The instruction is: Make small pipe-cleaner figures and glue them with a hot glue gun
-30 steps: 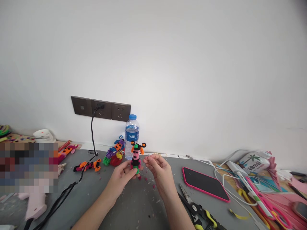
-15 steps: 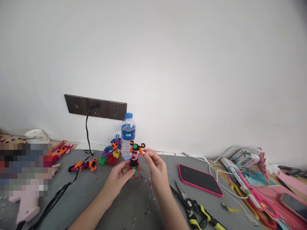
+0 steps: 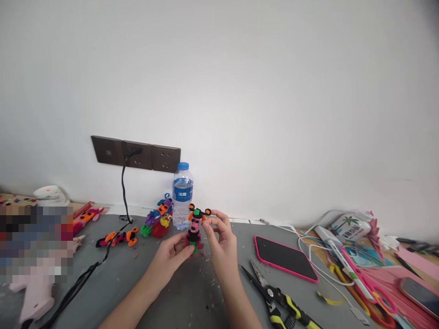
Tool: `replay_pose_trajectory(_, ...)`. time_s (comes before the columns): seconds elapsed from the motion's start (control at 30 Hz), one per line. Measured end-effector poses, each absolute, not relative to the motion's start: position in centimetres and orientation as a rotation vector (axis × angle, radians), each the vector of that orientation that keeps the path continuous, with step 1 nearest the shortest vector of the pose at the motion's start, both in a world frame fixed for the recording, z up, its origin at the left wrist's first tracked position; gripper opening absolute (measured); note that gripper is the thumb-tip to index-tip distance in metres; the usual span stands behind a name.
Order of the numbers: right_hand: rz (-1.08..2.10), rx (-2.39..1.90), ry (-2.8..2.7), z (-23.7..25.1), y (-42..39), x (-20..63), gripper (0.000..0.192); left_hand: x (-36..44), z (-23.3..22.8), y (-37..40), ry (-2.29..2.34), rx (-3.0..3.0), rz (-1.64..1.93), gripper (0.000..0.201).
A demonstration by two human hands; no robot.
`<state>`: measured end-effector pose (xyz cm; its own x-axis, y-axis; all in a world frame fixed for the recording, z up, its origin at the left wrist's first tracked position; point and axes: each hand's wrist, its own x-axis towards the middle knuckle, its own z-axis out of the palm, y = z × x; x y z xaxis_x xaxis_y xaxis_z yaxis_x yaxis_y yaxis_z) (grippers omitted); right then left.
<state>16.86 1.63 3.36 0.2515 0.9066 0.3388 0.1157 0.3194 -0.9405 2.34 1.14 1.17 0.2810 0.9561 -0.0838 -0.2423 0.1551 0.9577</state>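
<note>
A small pipe-cleaner figure [image 3: 195, 225] stands upright between my hands, pink-faced with black bands, a green base, orange ears and two black-and-orange loops on top. My left hand [image 3: 170, 257] is closed around its green lower end. At the figure's right side, the thumb and fingers of my right hand [image 3: 222, 244] pinch at the orange ear. Behind them a water bottle [image 3: 183, 197] with a blue cap rests near the wall. Purple, orange and green pipe-cleaner figures [image 3: 158, 215] lie against its left side, with a red and yellow one in front.
Another orange, pink and black figure [image 3: 118, 236] lies left beside a black cord [image 3: 124, 192] running to the wall socket [image 3: 137, 155]. A pink glue gun [image 3: 36, 297] is at the lower left. On the right are yellow-handled pliers-like shears [image 3: 270, 294], a pink-cased phone [image 3: 286, 259] and pink scissors [image 3: 380, 297].
The figure and both hands have shifted slightly right and down. My right-hand fingers have moved up along the figure's side, close to the ear.
</note>
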Motion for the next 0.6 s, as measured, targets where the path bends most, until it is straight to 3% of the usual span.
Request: replay_pose_trajectory(0.6, 0.656, -1.144, -1.206, 3.7, 1.26, 16.77, 0.02, 2.53, 1.91, 0.64, 0.857, 1.135, 1.041, 0.047)
